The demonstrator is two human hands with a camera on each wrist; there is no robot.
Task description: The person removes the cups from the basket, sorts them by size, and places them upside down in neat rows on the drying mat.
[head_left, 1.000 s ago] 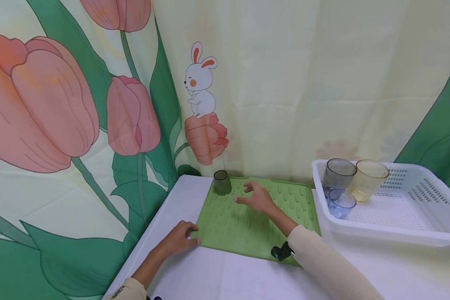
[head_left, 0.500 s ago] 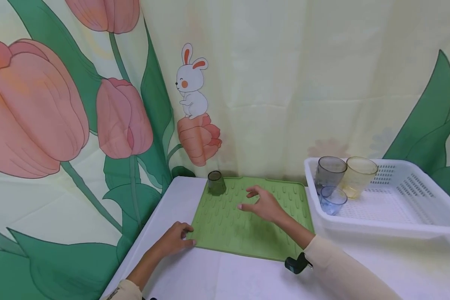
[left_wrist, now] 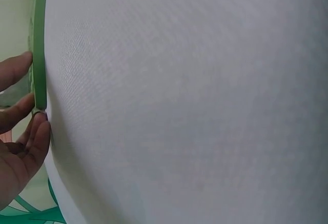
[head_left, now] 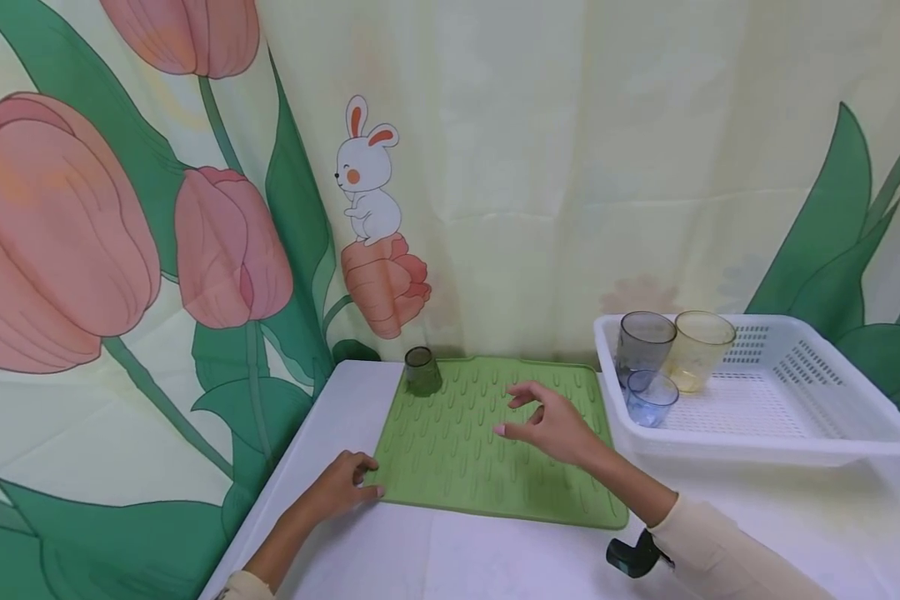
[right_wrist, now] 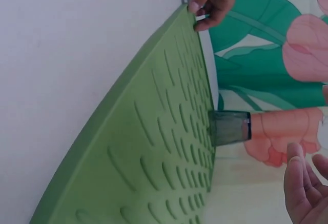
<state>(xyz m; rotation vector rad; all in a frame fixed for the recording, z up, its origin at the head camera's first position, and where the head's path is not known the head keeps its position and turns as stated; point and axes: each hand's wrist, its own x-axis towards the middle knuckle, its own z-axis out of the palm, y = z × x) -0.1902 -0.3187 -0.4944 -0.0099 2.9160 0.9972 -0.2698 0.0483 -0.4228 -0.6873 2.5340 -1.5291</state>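
Note:
My left hand (head_left: pixel 337 485) grips the near left corner of a green ridged drying mat (head_left: pixel 487 467), its thumb at the front edge and its fingers at the left edge. In the left wrist view, fingertips (left_wrist: pixel 32 101) touch the mat's rim. Over the mat's right half hovers my right hand (head_left: pixel 553 423), thumb and fingers spread apart and holding nothing. A small dark tinted glass (head_left: pixel 423 372) stands at the far left corner of the mat. Its narrower end points up, as the right wrist view also shows.
A white plastic basket (head_left: pixel 765 446) is to the right of the mat. In its left end stand a grey glass (head_left: pixel 645 342), a yellow glass (head_left: pixel 693 350) and a small blue glass (head_left: pixel 651 404). A printed curtain (head_left: pixel 510 167) hangs behind the white-covered table (head_left: pixel 450 558).
My right hand has drawn away from the dark glass, rightward and nearer to me over the mat. My left hand stays at the mat's corner. The head view has turned slightly right.

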